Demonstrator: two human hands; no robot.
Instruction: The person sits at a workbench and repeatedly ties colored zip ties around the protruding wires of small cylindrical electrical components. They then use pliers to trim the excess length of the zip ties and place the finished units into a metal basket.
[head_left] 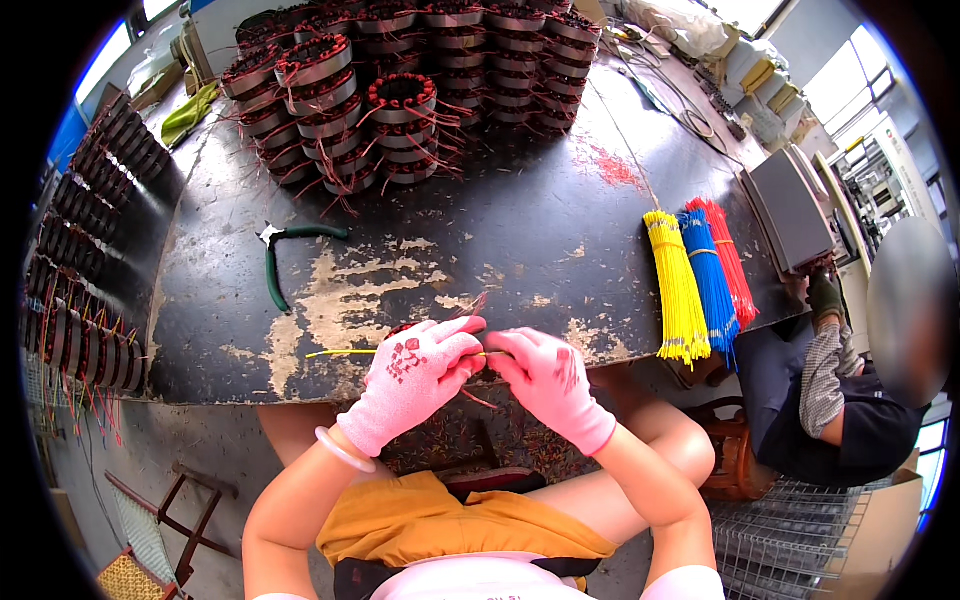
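Both my hands wear pink gloves and meet at the table's near edge. Between the fingers of my left hand (412,378) runs a thin yellow wire (335,352), whose free end sticks out to the left. My right hand (552,382) pinches close by, its fingertips at a short bit of wire in the gap between the hands. Thin reddish wire ends (481,301) rise just beyond the fingers. Behind the left hand, part of a dark and red wound coil (400,330) peeks out; most of it is hidden.
Green-handled cutters (272,262) lie at left on the worn black table (500,225). Stacked stators with red windings (400,112) stand at the back, more at far left. Yellow (678,290), blue (708,270) and red (728,255) wire bundles lie right. Another person (830,400) sits at right.
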